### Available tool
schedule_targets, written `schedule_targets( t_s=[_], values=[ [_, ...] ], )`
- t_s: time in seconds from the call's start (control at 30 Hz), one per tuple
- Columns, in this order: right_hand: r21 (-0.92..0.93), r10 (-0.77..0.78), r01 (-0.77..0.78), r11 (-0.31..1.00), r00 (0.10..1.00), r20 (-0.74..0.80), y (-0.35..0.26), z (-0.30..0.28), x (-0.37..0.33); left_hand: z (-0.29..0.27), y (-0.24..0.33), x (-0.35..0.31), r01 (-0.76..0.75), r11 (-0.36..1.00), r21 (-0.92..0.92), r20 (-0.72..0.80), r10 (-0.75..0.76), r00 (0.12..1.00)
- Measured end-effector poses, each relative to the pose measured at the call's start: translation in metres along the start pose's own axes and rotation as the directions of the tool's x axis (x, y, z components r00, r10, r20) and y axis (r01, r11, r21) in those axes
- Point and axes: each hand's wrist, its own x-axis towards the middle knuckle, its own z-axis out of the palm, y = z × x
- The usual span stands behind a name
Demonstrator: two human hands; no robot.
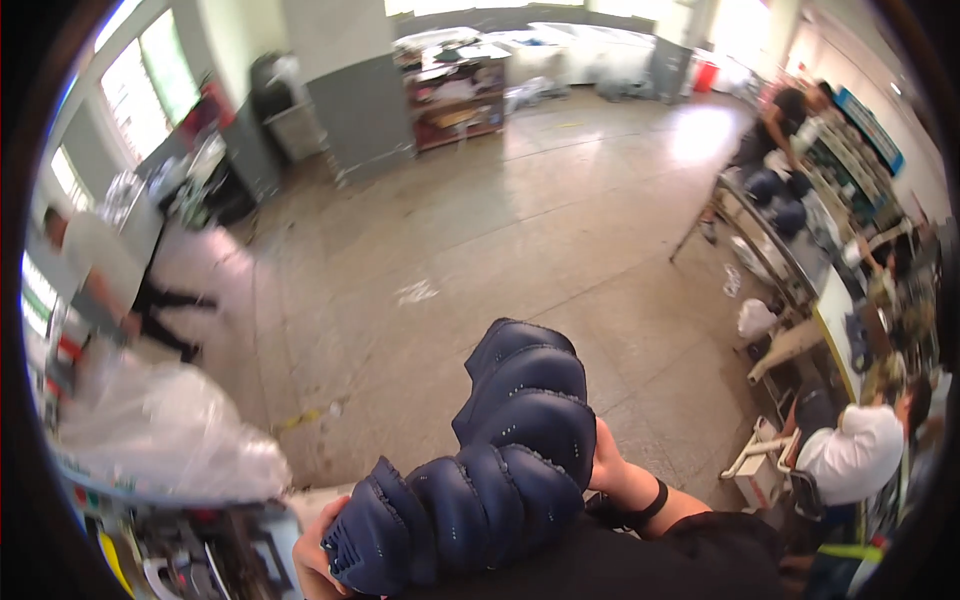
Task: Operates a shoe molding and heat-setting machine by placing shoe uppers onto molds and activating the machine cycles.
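Note:
A long curved row of nested dark blue shells (480, 500) lies across my front. They are rounded, with rough stitched-looking edges and small holes; their exact kind I cannot make out. My left hand (318, 545) grips the near left end, where the last shell has a set of slits. My right hand (605, 458) is closed against the right side of the bend, its fingers mostly hidden behind the shells. From there the row rises and leans away over the floor. A dark band circles my right wrist.
Clear plastic sheeting (170, 430) bulges over a bench at the left. A person in a pale top (105, 260) walks there. On the right, a seated person in white (855, 455) and another person in dark clothes (785, 125) are at a long bench (840, 320). Shelves (455, 105) stand far back.

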Motion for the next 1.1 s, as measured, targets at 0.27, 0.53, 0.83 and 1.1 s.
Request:
schedule_targets(
  t_s=[0.27, 0.53, 0.83, 1.1],
  values=[
    [-0.264, -0.134, 0.019, 0.964, 0.895, -0.425, -0.069, -0.189, -0.085, 0.197, -0.005, 0.166, 0.195, 0.98, -0.041, 0.436, -0.158, 0.886],
    [0.067, 0.131, -0.19, 0.979, 0.346, -0.929, -0.058, -0.279, -0.166, 0.363, -0.042, 0.307, 0.387, 0.906, 0.173, 0.77, -0.37, 0.52],
    [0.057, 0.063, -0.127, 0.99, 0.036, -0.997, -0.034, -0.465, -0.179, 0.592, -0.072, 0.487, 0.323, 0.874, 0.364, 0.908, -0.411, 0.088],
    [0.156, 0.132, -0.072, 0.985, -0.261, -0.956, -0.097, -0.624, -0.191, 0.845, -0.09, 0.604, 0.213, 0.875, 0.435, 0.9, -0.427, -0.081]
  ],
)
